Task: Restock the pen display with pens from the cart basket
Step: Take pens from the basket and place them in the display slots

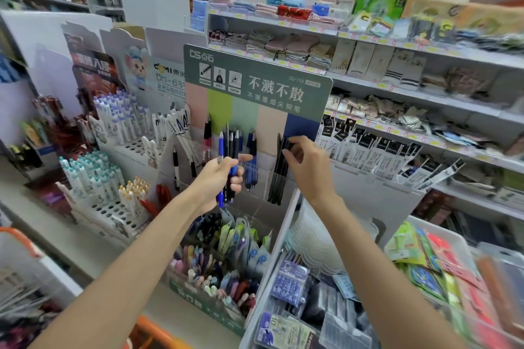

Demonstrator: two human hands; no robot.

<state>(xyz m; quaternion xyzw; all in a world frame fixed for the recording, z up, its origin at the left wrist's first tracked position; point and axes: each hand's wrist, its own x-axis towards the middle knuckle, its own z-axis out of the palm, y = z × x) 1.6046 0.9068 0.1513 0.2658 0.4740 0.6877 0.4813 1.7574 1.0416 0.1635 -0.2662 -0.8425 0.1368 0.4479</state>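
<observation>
From the head camera: gripping a bundle of pens [230,150] in the left hand [222,178] with curled fingers, just in front of the pen display [255,85]. Pinching with the right hand [307,163] the tops of the black pens [276,178] standing in the clear pocket on the right side. Better to lower them straight, tips down, until resting on the pocket bottom, then to release gently and take the next from the bundle. Counting: about four tops visible in the bundle, one blue and the others dark; three or four black pens in the pocket, hard to separate.
</observation>
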